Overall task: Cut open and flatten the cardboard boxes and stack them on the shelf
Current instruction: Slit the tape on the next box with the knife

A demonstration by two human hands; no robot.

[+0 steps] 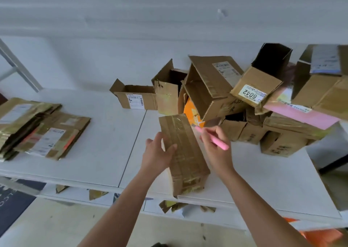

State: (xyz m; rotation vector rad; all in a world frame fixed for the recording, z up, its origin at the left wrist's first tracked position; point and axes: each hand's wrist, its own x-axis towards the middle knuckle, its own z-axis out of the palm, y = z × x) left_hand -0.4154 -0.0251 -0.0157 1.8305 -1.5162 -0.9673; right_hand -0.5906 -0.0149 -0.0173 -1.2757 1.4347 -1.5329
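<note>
A long taped cardboard box [185, 152] lies on the white table [94, 152] in front of me, its near end at the table edge. My left hand [159, 153] grips its left side, thumb on the top face. My right hand [216, 146] holds a pink cutter [212, 137] like a pen, with the tip near the box's far right edge. A stack of flattened boxes [37, 129] lies at the table's left.
A pile of several opened boxes [235, 96] fills the back right of the table, with a pink sheet [301, 114] and an orange item [192, 112] among them. Cardboard scraps [169, 206] lie on a lower shelf below the table edge. A white wall stands behind.
</note>
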